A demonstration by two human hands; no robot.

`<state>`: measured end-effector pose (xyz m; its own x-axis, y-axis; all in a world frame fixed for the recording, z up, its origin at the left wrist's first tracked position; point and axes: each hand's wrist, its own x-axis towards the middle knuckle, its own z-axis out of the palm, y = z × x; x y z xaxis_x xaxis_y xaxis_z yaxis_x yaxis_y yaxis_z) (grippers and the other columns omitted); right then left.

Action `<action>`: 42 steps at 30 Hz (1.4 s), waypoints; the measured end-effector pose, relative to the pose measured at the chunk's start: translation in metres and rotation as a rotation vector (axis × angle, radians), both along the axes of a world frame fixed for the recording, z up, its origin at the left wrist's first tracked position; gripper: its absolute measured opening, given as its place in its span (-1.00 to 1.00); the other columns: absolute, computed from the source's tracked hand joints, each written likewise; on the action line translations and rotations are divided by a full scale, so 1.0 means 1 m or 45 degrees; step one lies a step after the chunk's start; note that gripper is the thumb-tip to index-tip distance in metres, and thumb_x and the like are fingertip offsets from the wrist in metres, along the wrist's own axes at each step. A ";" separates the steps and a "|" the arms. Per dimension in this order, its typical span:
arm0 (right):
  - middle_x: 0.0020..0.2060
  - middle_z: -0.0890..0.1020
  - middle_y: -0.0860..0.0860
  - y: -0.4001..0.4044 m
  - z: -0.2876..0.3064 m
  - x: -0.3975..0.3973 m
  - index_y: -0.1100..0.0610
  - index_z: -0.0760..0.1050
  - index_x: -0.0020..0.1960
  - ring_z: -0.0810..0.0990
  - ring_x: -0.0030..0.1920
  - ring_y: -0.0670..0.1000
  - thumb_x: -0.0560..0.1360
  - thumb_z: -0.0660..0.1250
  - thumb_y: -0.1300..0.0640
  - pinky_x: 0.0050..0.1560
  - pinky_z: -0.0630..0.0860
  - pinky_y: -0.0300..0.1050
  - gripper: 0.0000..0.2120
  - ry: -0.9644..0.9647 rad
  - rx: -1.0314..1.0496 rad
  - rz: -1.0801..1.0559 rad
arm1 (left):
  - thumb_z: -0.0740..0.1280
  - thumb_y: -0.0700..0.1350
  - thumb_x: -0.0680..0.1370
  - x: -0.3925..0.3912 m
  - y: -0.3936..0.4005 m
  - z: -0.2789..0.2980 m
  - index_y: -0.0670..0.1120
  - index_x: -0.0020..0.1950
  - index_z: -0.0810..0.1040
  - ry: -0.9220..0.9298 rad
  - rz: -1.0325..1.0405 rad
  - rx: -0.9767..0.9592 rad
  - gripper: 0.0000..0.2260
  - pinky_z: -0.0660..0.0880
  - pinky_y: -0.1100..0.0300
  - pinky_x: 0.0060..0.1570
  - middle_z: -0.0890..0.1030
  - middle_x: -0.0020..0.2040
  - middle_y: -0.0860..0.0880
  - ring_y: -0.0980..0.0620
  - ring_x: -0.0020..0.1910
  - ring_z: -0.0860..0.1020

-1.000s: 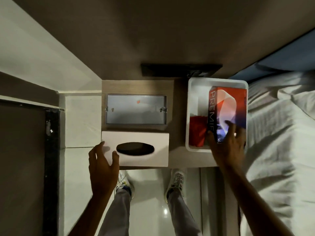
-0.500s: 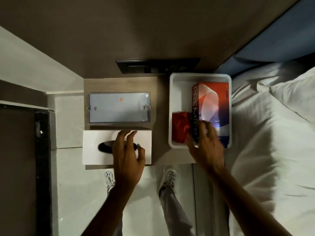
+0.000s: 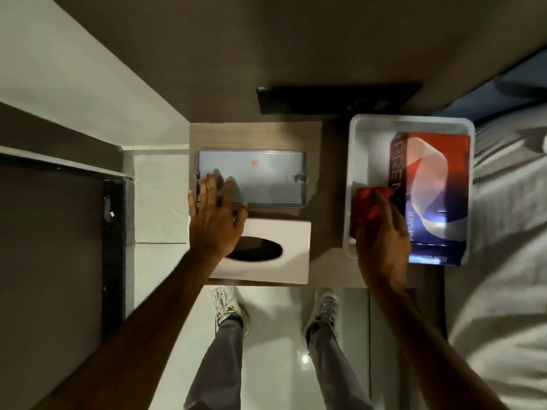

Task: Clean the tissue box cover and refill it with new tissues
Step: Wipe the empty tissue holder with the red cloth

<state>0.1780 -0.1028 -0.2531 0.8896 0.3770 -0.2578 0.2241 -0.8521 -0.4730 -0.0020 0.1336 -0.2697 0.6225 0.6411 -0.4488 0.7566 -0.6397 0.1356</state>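
The white tissue box cover [image 3: 284, 250] with a dark oval slot lies at the front of the small wooden bedside table [image 3: 325, 232]. Behind it lies its grey base plate [image 3: 266, 182]. My left hand [image 3: 216, 220] hovers with fingers spread over the cover's left end and the plate's near left corner, holding nothing. In the white tray [image 3: 359, 137] on the right lie a red cloth [image 3: 365, 208] and a red-and-blue Premier tissue box [image 3: 435, 199]. My right hand [image 3: 383, 241] rests on the red cloth, fingers closing around it.
A bed with white sheets [image 3: 503, 261] runs along the right. A dark panel [image 3: 337, 96] sits on the wall behind the table. My legs and shoes [image 3: 228, 306] stand on the glossy floor below the table's front edge. A dark door frame [image 3: 112, 232] is at left.
My left hand moved from the cover's left edge up across its slot toward the base plate. My right hand shifted left from the Premier box onto the red cloth.
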 end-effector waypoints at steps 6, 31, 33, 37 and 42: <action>0.57 0.33 0.14 0.080 0.019 -0.048 -0.06 0.19 0.65 0.41 0.47 0.24 0.61 0.34 -0.01 0.26 0.53 0.14 -0.34 -0.091 0.144 0.249 | -0.03 0.29 0.65 -0.008 0.022 -0.007 -0.04 0.67 0.00 0.147 -0.155 -0.051 -0.33 0.02 -0.25 0.62 -0.06 0.68 -0.22 -0.27 0.67 -0.02; 0.46 0.40 0.02 0.210 -0.009 -0.062 0.01 0.35 0.56 0.39 0.46 -0.01 0.64 0.34 0.05 0.34 0.57 -0.01 -0.49 0.308 -0.029 0.462 | -0.05 0.20 0.69 -0.006 0.024 -0.009 -0.08 0.67 -0.17 0.159 -0.174 -0.160 -0.35 0.06 -0.26 0.61 -0.09 0.67 -0.27 -0.29 0.66 0.01; 0.18 0.53 -0.16 0.184 0.010 -0.052 0.13 0.49 0.45 0.50 0.19 -0.36 0.65 0.31 0.17 0.14 0.50 -0.46 -0.64 0.288 0.362 0.125 | -0.03 0.17 0.68 -0.005 0.022 -0.007 -0.06 0.68 -0.11 0.156 -0.141 -0.166 -0.37 0.04 -0.26 0.61 -0.10 0.68 -0.25 -0.28 0.66 -0.01; 0.38 0.45 0.07 0.091 0.037 -0.030 0.00 0.41 0.51 0.49 0.26 -0.04 0.63 0.30 0.17 0.16 0.51 -0.20 -0.54 -0.073 0.195 -0.121 | 0.01 0.21 0.67 0.005 0.005 -0.003 -0.06 0.66 0.07 0.124 -0.078 -0.129 -0.38 -0.03 -0.27 0.62 -0.01 0.68 -0.23 -0.27 0.66 -0.01; 0.27 0.51 0.25 0.009 0.022 -0.005 0.25 0.42 0.37 0.48 0.23 0.33 0.56 0.34 0.24 0.08 0.53 0.20 -0.61 -0.147 -0.128 -0.135 | 0.04 0.19 0.67 0.012 -0.009 -0.006 -0.06 0.66 0.10 0.135 -0.062 -0.105 -0.39 0.03 -0.32 0.59 0.00 0.68 -0.21 -0.31 0.63 0.08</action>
<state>0.1730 -0.0933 -0.2308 0.9488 0.2572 -0.1832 0.1787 -0.9156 -0.3602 0.0103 0.1250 -0.2762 0.5980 0.5699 -0.5636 0.7380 -0.6658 0.1099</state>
